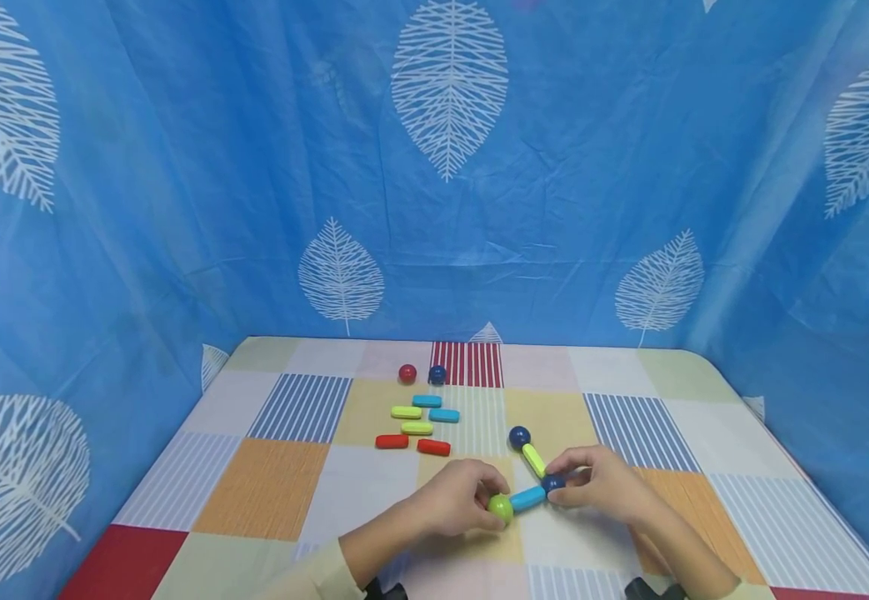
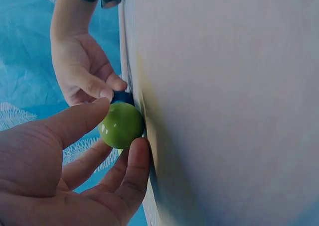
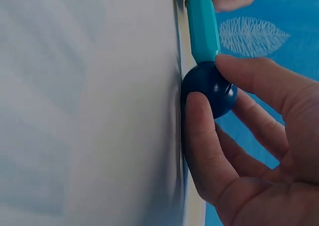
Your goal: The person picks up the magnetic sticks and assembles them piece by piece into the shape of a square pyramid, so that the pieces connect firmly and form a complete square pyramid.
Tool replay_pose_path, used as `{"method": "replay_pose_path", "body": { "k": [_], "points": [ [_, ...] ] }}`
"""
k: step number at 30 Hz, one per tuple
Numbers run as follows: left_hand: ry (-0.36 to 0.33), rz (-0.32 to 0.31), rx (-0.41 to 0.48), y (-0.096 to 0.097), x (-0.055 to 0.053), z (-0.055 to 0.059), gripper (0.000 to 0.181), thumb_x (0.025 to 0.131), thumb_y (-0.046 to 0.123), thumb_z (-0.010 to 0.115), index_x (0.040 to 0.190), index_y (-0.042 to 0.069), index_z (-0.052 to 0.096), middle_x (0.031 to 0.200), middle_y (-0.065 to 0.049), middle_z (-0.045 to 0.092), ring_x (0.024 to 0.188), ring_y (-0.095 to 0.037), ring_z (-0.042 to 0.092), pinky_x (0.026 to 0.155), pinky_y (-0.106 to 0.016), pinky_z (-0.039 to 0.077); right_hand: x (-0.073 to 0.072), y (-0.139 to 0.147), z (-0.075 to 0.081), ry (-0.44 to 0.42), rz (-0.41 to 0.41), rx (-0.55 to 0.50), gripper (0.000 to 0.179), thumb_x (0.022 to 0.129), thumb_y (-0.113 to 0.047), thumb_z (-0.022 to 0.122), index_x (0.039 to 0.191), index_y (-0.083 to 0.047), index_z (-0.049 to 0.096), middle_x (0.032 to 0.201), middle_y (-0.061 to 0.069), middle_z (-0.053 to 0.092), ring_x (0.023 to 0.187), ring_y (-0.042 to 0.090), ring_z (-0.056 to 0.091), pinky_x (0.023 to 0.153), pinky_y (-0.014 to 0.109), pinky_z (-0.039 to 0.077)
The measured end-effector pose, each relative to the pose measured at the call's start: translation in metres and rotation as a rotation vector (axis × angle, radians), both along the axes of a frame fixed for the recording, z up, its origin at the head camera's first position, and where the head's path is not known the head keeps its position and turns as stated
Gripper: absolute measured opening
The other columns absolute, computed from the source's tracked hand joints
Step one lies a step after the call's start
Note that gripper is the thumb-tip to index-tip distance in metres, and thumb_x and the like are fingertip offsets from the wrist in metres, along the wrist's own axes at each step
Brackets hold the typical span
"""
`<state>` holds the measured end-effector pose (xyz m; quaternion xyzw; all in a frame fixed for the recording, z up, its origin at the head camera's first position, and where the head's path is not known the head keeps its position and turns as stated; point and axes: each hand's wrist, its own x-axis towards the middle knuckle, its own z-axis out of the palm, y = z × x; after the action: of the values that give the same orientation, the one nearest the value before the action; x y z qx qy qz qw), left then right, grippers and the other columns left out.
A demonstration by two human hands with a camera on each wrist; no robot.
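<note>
Worktop (image 1: 262, 483): curtain (image 1: 554, 275) behind and on both sides. Two loose balls (image 1: 407, 374) side by side toward the back; six loose rods (image 1: 417, 428) in front of them. Nearer, to their right: near ball (image 1: 501, 507) between left fingers (image 2: 138, 161), front rod (image 1: 528, 498) running right to corner ball (image 1: 552, 483) between right fingers (image 3: 200, 116), back rod (image 1: 533, 460) running thence back-left to far ball (image 1: 520, 437).

Pale cream sleeves (image 1: 323, 575) are worn with black wrist devices (image 1: 653, 590).

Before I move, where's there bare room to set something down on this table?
Bare tablecloth spreads left of the red rods and right of your right hand. Crowded: among the loose rods and balls, and between that hand and your left hand, where joined pieces lie.
</note>
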<state>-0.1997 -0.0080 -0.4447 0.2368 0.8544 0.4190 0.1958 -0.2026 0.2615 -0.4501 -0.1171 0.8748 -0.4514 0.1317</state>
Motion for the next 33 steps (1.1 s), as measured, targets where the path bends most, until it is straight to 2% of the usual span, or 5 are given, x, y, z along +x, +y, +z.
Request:
{"method": "replay_pose_path", "body": {
  "k": [4,10,23,33],
  "points": [
    [0.022,-0.015,-0.016,-0.006,-0.003,0.0,0.023,0.079,0.008,0.087,0.099,0.014,0.076,0.086,0.01,0.067,0.074,-0.005,0.058,0.068,-0.018,0.05,0.005,-0.003,0.002,0.005,0.037,0.014,0.031,0.078,-0.018,0.088,0.105,-0.01,0.075,0.106,0.007,0.074,0.089,0.02,0.067,0.072,0.025,0.056],
    [0.034,-0.038,-0.012,-0.015,-0.008,-0.001,0.023,0.081,0.006,0.084,0.102,0.013,0.077,0.093,0.01,0.071,0.078,-0.001,0.061,0.073,-0.017,0.053,0.013,-0.005,0.002,0.022,0.082,0.006,0.031,0.079,-0.015,0.087,0.107,-0.009,0.076,0.104,0.007,0.076,0.089,0.017,0.07,0.076,0.021,0.056],
    [0.045,0.06,0.004,-0.026,-0.009,-0.002,0.025,0.08,0.009,0.086,0.102,0.011,0.076,0.088,0.008,0.068,0.077,-0.005,0.058,0.072,-0.02,0.051,0.017,-0.018,0.0,0.002,0.056,-0.063,0.033,0.077,-0.018,0.089,0.105,-0.005,0.076,0.099,0.009,0.077,0.086,0.015,0.071,0.074,0.022,0.058],
    [0.052,0.059,0.011,-0.03,-0.009,-0.003,0.025,0.079,0.008,0.087,0.101,0.011,0.076,0.088,0.008,0.069,0.076,-0.004,0.058,0.071,-0.019,0.05,0.017,-0.022,-0.001,0.011,0.052,-0.063,0.034,0.077,-0.018,0.09,0.104,-0.004,0.076,0.097,0.009,0.076,0.084,0.012,0.07,0.074,0.022,0.058]
  ]
}}
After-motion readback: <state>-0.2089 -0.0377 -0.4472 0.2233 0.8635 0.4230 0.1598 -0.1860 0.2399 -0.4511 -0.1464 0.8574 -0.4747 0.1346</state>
